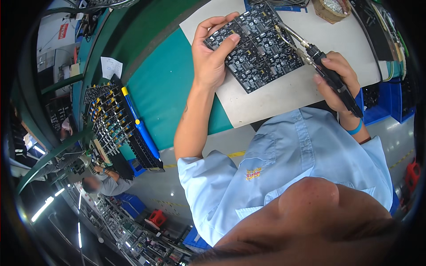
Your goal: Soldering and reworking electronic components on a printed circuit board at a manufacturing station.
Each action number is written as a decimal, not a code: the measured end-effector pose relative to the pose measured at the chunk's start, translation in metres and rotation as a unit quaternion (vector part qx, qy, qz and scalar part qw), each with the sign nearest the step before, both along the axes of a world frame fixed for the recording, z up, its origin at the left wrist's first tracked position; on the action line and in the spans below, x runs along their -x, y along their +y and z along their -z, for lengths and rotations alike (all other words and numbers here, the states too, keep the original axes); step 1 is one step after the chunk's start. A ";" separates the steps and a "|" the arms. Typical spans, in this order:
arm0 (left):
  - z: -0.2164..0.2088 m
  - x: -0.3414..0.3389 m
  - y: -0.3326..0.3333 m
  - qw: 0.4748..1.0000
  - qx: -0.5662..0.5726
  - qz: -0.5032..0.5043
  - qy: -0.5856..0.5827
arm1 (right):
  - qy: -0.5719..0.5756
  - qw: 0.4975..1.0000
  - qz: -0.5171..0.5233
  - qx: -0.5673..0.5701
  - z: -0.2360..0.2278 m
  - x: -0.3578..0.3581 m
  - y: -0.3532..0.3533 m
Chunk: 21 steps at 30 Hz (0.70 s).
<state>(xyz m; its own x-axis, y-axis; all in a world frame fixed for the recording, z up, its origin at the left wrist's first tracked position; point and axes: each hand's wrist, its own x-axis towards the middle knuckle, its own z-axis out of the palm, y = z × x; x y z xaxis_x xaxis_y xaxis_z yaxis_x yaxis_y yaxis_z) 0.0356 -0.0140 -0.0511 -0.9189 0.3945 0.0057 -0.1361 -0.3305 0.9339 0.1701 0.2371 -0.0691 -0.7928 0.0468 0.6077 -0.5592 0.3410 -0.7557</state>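
My left hand [211, 62] grips the left side of a black circuit board panel [254, 64], its thumb pressed on the top face. Rows of small components cover the panel, which is held at a slant over a pale sheet [248, 108] on the bench. In my right hand [341, 73] is a soldering iron [332, 76] with a black handle, my fingers wrapped round it. Two thin metal arms run from its front end to the panel's upper right part. Whether the tips touch the board, I cannot tell.
A blue and yellow desoldering pump [143, 133] lies left, beside a black rack [146, 153] with boards and parts. A green mat [166, 88] covers the bench. A container of small metallic bits [332, 9] stands far right; blue bins [381, 104] lie right. Another person [111, 184] works at left.
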 end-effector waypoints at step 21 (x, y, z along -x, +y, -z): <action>0.007 0.027 -0.004 0.955 0.043 -0.252 -0.148 | -0.009 1.000 -0.004 -0.017 0.001 0.000 -0.003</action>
<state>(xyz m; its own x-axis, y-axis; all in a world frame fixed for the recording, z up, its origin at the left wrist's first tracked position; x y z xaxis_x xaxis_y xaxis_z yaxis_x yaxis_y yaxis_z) 0.0090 -0.0181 -0.0584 -0.9488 -0.1110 -0.2956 -0.2415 -0.3477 0.9060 0.1701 0.2340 -0.0703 -0.8043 0.0212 0.5939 -0.5475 0.3620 -0.7544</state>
